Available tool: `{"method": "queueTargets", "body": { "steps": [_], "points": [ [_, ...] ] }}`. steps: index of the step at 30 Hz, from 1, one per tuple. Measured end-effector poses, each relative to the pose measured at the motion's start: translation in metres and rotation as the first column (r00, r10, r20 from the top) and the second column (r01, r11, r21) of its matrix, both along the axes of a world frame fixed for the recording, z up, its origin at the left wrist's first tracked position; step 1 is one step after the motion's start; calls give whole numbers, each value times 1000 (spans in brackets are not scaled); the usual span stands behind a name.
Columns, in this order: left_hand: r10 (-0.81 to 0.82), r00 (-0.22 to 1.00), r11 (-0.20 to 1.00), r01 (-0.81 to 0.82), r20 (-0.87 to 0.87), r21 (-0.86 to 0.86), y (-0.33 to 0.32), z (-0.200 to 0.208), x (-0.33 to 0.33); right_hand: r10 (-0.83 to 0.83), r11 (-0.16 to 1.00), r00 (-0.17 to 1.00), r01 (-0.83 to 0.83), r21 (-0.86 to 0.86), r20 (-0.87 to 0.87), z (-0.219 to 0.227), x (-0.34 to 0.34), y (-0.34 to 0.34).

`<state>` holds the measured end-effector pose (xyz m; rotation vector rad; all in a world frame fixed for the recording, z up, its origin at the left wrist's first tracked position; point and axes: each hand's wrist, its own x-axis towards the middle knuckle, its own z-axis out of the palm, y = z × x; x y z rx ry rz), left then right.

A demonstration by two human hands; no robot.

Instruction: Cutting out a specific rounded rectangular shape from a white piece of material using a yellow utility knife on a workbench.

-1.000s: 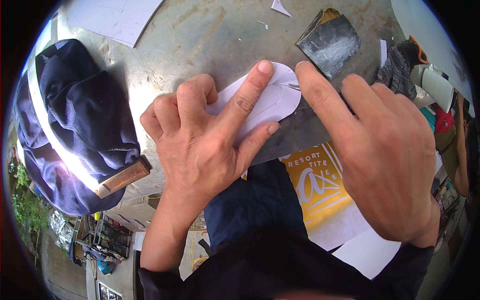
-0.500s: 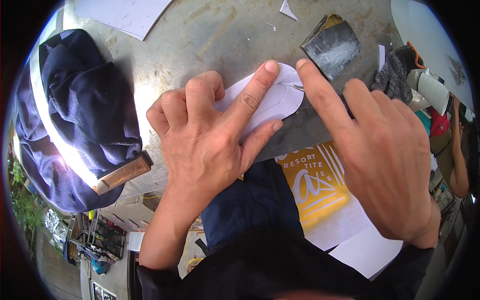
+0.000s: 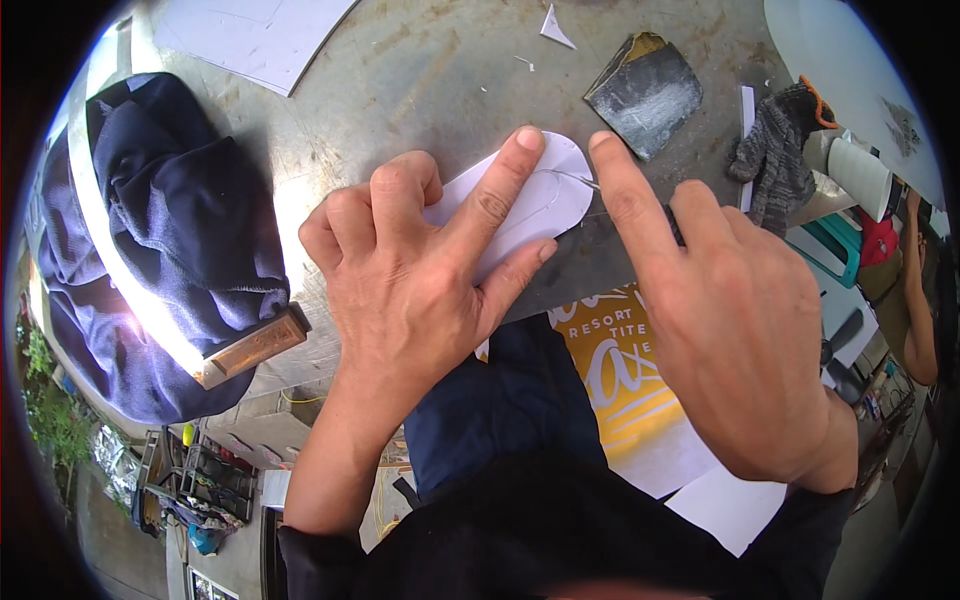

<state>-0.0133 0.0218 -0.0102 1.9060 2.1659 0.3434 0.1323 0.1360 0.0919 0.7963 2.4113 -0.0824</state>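
On the metal table, my left hand (image 3: 420, 255) presses a white rounded flat piece (image 3: 545, 205) down with its outstretched index finger and thumb. Its other fingers are curled beside the piece. A thin curved line runs across the white surface. My right hand (image 3: 725, 310) is closed around a slim tool, its index finger stretched forward. The tool's narrow metal tip (image 3: 580, 179) rests at the piece's right end, by that line. My fingers hide most of its body, so its exact kind cannot be made out.
A dark folded abrasive sheet (image 3: 648, 98) and a white triangular scrap (image 3: 556, 28) lie beyond my hands. Navy cloth (image 3: 190, 220) with a metal bar across it is at left. A grey knitted glove (image 3: 785, 150) and white roll (image 3: 860, 178) are at right. Another person's arm (image 3: 920, 290) shows far right.
The view has shifted slightly. My right hand has come a little nearer and leftward, with the tool's tip still at the white piece's right end. My left hand keeps its place on the piece.
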Motion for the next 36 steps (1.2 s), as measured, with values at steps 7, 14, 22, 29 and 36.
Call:
{"method": "queueTargets", "body": {
  "steps": [7,14,22,29,36],
  "points": [
    [46,999,998,-46,4,-35,-5,5,10,-60,998,997,60,18,40,5,-7,-5],
    [-35,995,999,33,-91,-17,-3,3,1,-39,998,999,38,41,37,3,-6,-8],
    [-47,997,983,56,54,-176,3,-2,-1,-98,995,988,98,10,120,6,-14,-12],
    [-69,998,980,67,-4,-186,6,3,0,-131,987,987,139,-81,90,12,-18,-3],
    [-37,999,988,33,-19,-152,6,1,2,-97,993,994,93,-74,-50,2,-11,2]
  ]
}}
